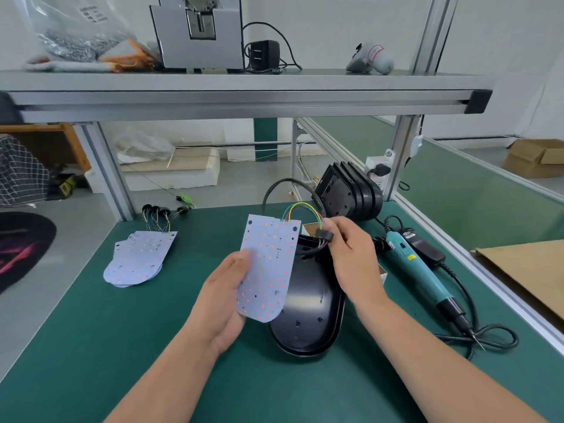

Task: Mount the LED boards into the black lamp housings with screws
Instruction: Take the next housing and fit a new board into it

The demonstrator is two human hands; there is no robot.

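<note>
While the left hand grips the LED board over the black lamp housing at the middle of the bench, hiding its left rim, the right hand pinches the wire grommet. Spare boards lie back-left, stacked housings back-right, and the screwdriver along the right edge.

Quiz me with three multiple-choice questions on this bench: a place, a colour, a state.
1. Where is the teal electric screwdriver? A inside the black oval lamp housing; B on the bench mat, right of that housing; C in the left hand.
2. What colour is that mat? A red; B grey; C green.
3. The white dotted LED board is: A gripped by the left hand; B screwed into the housing; C flat on the mat.
Answers: B, it lies beside the housing; C, plainly green; A, the hand holds its edge above the housing.
</note>
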